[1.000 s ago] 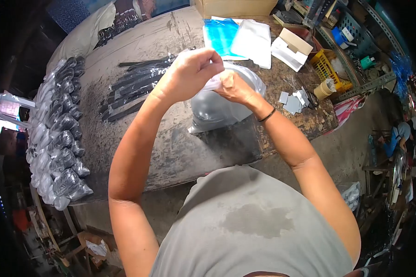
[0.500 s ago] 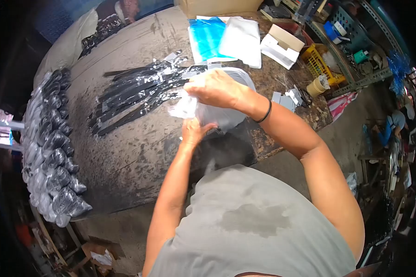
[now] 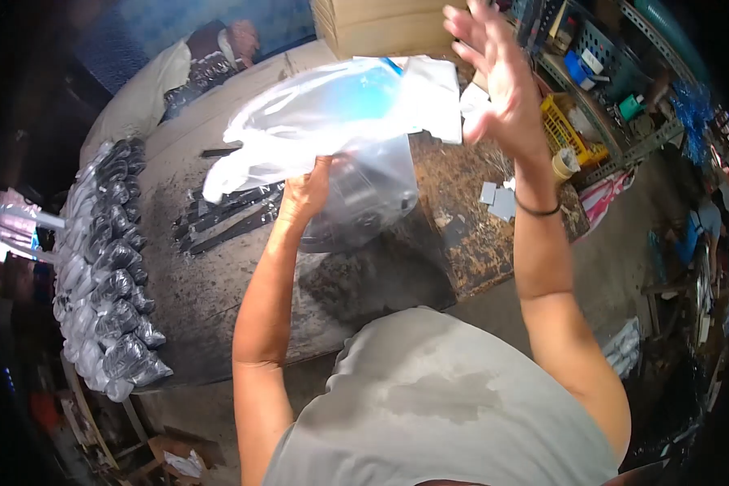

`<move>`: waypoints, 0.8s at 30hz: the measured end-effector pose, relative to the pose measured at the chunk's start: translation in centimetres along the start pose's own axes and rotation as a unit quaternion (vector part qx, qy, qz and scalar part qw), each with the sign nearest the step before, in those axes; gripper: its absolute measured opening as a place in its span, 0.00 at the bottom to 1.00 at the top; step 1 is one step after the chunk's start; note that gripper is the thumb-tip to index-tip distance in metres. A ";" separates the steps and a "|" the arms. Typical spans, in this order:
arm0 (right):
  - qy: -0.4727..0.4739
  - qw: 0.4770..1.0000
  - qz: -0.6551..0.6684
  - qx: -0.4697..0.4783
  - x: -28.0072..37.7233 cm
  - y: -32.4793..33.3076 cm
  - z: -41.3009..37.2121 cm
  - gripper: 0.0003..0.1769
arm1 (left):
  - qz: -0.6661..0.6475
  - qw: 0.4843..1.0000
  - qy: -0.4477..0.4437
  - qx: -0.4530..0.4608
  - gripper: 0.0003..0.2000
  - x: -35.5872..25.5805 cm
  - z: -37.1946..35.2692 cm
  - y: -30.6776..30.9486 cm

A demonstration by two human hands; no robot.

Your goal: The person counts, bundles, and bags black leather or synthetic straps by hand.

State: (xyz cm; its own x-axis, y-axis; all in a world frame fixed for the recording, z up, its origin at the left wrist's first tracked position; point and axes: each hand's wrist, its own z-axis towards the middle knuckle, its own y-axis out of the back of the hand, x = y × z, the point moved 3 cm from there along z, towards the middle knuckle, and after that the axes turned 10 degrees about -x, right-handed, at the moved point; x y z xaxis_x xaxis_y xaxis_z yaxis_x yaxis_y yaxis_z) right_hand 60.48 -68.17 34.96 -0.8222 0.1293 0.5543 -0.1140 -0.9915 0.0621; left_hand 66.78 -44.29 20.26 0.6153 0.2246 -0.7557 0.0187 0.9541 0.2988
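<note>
My left hand [image 3: 306,193] is closed on a large clear plastic bag [image 3: 374,182], gripping it near the middle with the thumb pointing up. The bag is billowed out above the table, one side hanging low and the other spread up and to the left. My right hand [image 3: 504,93] is raised at the upper right, fingers spread and nothing in it. Partly covered by the bag, black strips in clear wrapping [image 3: 235,217] lie on the table. A stack of clear plastic sheets [image 3: 433,97] sits behind the bag, with something blue showing through.
Filled clear bags with dark contents [image 3: 121,283] line the table's left edge. A cardboard box [image 3: 381,28] stands at the back. Small grey cards [image 3: 502,202] and a tape roll [image 3: 565,164] lie at right, near a yellow basket [image 3: 571,134]. Another person [image 3: 705,223] is at far right.
My right hand has let go of the bag and swung up and right, its fingers opening. The bag, formerly bunched between both hands, has spread wide in my left hand, which moved up and left.
</note>
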 end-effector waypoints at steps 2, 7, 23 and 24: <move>-0.081 0.993 -0.081 0.024 -2.7 -1.4 -4.9 0.78 | -0.154 0.979 0.135 -0.013 0.12 -3.5 2.0 1.0; -0.101 0.955 -0.242 0.139 -4.5 -9.9 -6.8 0.70 | 0.108 0.992 -0.065 0.008 0.13 -9.4 3.9 2.6; 0.087 0.930 -0.250 0.254 3.5 -13.4 2.5 0.14 | 0.262 0.930 0.190 0.176 0.39 -11.3 0.7 5.7; 0.119 0.916 -0.277 0.263 4.1 -13.2 3.2 0.14 | 0.200 0.940 0.252 0.115 0.37 -11.2 0.9 5.2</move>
State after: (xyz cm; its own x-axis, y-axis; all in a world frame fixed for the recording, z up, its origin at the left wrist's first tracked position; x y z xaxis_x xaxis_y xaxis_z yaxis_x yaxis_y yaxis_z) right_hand 60.42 -54.61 39.07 -0.8254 0.5508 0.1239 -0.3168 -0.6334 0.7060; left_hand 60.69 -42.00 30.82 0.1584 0.6766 -0.7191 0.0705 0.7187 0.6917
